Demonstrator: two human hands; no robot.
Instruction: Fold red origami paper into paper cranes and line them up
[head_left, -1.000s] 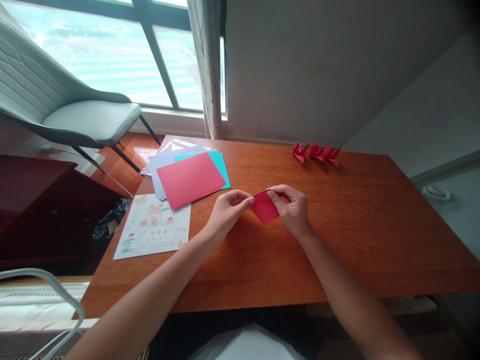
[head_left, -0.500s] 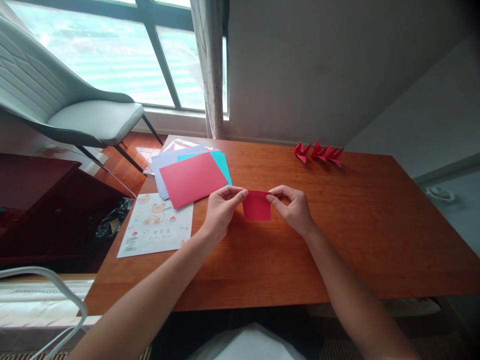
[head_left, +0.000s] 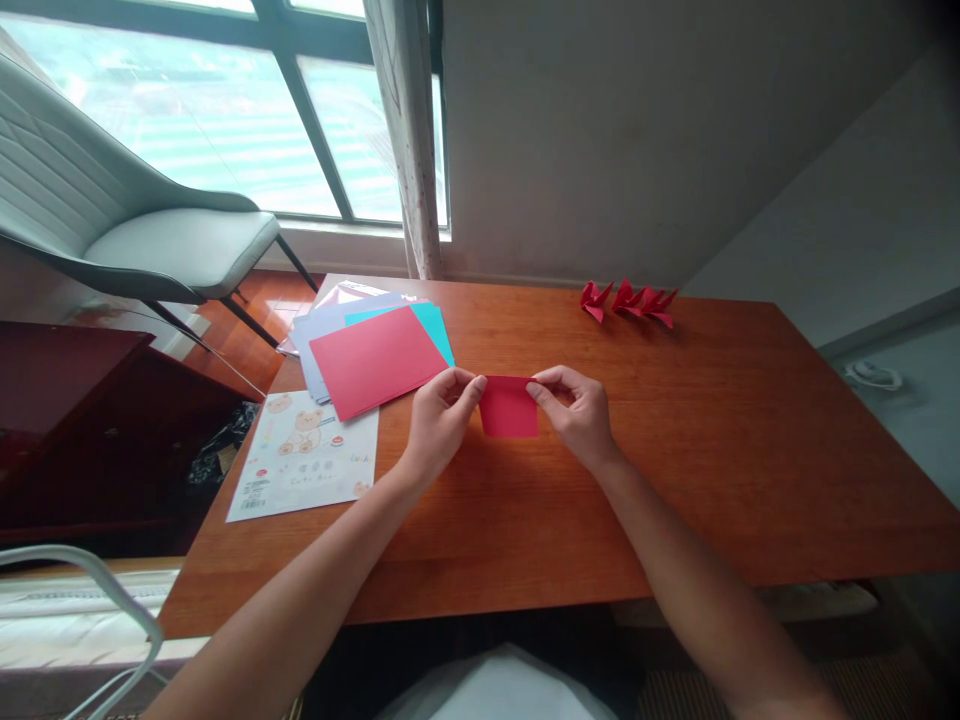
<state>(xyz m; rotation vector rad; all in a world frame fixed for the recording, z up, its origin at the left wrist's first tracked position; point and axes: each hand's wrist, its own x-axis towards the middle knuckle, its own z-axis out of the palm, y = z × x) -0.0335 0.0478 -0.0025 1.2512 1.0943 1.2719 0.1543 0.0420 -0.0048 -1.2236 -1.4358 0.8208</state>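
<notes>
Both our left hand [head_left: 441, 420] and right hand [head_left: 577, 415] pinch red paper [head_left: 510, 408], turned from corner-down so its edge sits level.

Left hand [head_left: 440, 422] and right hand [head_left: 579, 415] level (thumbs [head_left: 546, 398] and forefingers [head_left: 559, 375] in a pinch), forearms [head_left: 315, 575] outstretched.

We hold a small, plain red paper square [head_left: 509, 410] by its two upper corners. It looks flat and smooth to us, its top edge running straight across, its lower edge turned towards us, uncreased as far as we see.
</notes>
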